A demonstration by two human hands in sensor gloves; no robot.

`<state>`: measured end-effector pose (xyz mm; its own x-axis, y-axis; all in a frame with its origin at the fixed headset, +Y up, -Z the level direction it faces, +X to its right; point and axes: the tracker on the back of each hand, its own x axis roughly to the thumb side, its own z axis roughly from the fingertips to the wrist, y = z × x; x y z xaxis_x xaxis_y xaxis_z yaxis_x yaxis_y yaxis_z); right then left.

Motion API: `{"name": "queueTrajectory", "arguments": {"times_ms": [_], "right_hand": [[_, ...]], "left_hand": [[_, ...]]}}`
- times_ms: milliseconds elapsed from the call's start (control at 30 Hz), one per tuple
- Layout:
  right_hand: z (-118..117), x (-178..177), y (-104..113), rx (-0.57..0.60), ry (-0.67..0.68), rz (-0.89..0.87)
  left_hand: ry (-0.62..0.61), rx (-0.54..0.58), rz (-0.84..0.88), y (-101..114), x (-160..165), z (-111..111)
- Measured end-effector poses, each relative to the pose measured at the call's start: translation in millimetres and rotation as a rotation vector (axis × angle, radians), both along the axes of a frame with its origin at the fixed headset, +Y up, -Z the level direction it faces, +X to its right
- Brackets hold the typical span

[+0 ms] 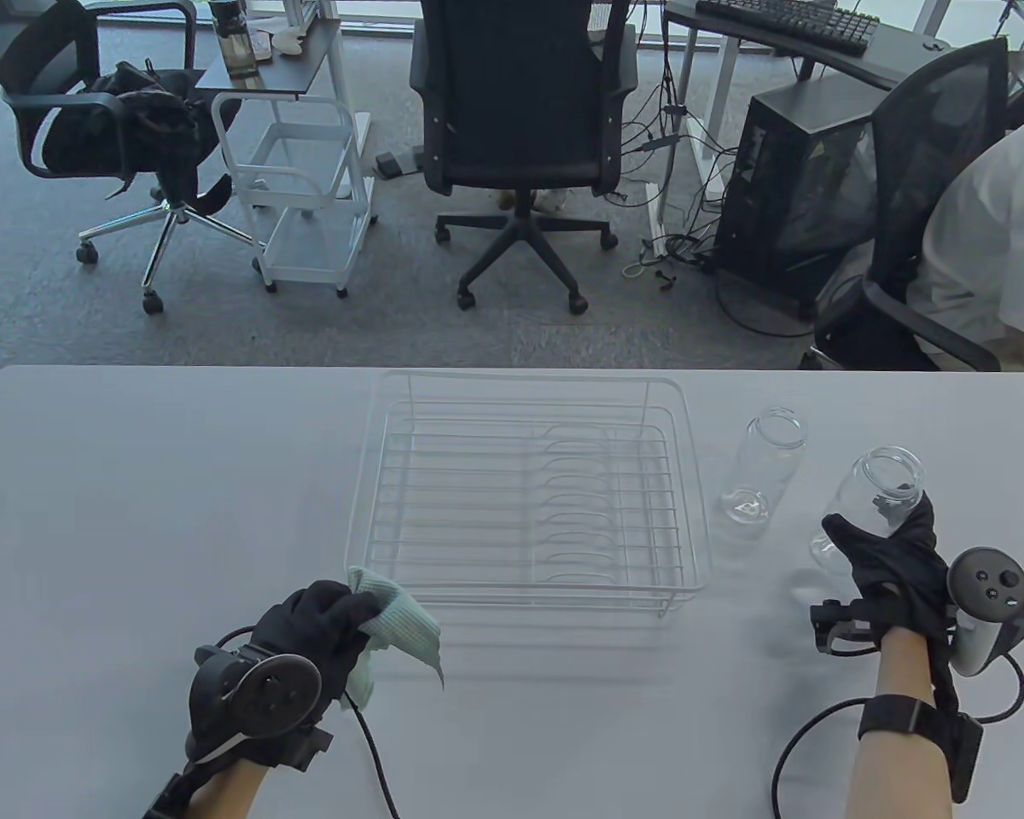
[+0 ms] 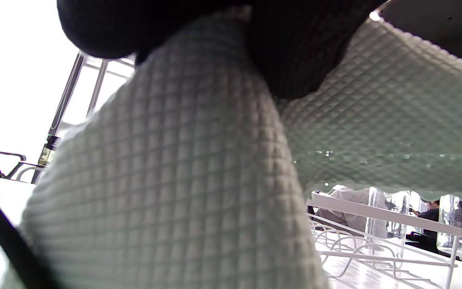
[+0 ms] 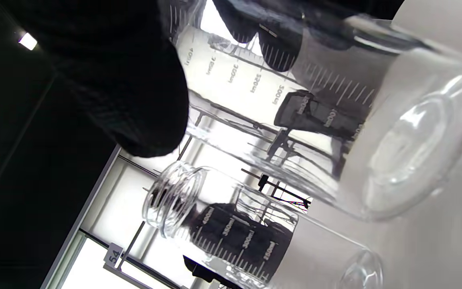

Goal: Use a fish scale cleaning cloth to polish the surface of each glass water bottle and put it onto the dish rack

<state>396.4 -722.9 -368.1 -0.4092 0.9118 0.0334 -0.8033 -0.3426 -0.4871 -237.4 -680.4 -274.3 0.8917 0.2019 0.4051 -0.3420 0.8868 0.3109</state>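
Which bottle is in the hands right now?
The nearer bottle, gripped by the right hand; the other bottle stands untouched beside the dish rack.

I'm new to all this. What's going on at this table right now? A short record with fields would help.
Left hand: grips the green cloth, at the rack's near left corner
Right hand: holds the nearer glass bottle
Second bottle: stands upright, untouched, right of the rack
Dish rack: white wire, nothing in it
Task state: no bottle racked yet
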Motion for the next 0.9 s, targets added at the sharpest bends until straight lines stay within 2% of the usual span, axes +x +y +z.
{"name": "queueTrajectory", "arguments": {"times_ms": [167, 367, 500, 600, 733, 900], "right_hand": [[21, -20, 27, 0.100, 0.054, 0.016], [48, -65, 44, 0.197, 0.136, -0.078], [60, -99, 52, 0.256, 0.216, -0.119], [62, -124, 55, 0.303, 0.278, -0.149], [64, -156, 57, 0.306, 0.386, -0.182], [65, -192, 56, 0.296, 0.489, -0.220]], "left_hand": [[0.001, 0.030, 0.020, 6, 1, 4], [-0.066, 0.048, 0.138, 20, 17, -5], [-0.117, 0.087, 0.140, 32, 36, -8], [-0.172, 0.095, 0.149, 40, 53, -12], [-0.207, 0.122, 0.180, 52, 72, -14], [-0.255, 0.089, 0.428, 64, 90, -13]]}}
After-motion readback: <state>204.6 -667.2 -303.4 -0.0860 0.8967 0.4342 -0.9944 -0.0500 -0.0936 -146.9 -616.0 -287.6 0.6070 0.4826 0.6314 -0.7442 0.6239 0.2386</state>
